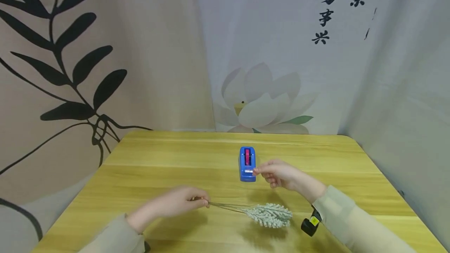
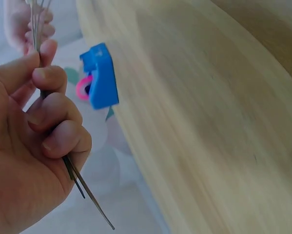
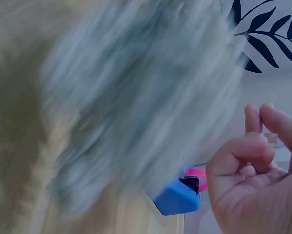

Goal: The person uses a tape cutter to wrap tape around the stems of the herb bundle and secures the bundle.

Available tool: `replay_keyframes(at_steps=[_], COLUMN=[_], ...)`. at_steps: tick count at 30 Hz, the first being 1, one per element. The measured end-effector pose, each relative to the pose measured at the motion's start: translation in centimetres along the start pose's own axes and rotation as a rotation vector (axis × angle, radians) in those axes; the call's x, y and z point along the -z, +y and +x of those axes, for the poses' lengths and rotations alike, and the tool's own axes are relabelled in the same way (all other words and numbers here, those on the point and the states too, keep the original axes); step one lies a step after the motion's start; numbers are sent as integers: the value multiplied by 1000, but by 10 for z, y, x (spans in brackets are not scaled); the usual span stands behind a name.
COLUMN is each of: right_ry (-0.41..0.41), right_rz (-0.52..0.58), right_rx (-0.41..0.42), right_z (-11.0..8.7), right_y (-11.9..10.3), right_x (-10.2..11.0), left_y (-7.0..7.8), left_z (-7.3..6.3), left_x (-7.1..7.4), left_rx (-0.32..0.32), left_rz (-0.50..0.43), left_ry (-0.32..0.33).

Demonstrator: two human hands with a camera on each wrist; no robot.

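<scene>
At lower centre, the left hand [image 1: 183, 201] is gripping fluffy pale-green sprigs [image 1: 270, 215] by thin stems [image 2: 93, 197], presumably avoiding crushing; the right hand [image 1: 281, 174] is curling, seemingly empty.

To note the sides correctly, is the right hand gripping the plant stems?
No: in the head view, only the left hand grips the stems.

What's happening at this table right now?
A person is holding a bunch of pale, grey-green sprigs by the stems in their left hand, over a wooden table, with the heads pointing towards their right. Their right hand is beside the near end of a blue tape dispenser, thumb and fingertip close together; whether it pinches any tape can't be made out. The dispenser stands on the table, beyond the sprigs.
</scene>
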State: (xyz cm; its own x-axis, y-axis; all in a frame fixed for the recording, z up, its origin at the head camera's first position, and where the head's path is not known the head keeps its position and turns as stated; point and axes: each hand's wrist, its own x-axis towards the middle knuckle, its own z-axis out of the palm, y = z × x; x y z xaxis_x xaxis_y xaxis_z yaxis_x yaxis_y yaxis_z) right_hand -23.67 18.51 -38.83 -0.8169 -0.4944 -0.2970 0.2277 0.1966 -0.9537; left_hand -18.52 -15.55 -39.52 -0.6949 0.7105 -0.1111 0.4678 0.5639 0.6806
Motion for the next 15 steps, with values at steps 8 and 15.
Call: replay_keyframes(at_steps=[8, 15], right_ry=[-8, 10], right_rz=[-18, -11], right_rx=[14, 9], right_z=[3, 2], right_y=[-7, -10], right_x=[1, 2], left_y=[-6, 2], left_z=[36, 67], left_x=[-18, -28], left_rx=[2, 4], left_rz=[2, 41], left_ry=[101, 196])
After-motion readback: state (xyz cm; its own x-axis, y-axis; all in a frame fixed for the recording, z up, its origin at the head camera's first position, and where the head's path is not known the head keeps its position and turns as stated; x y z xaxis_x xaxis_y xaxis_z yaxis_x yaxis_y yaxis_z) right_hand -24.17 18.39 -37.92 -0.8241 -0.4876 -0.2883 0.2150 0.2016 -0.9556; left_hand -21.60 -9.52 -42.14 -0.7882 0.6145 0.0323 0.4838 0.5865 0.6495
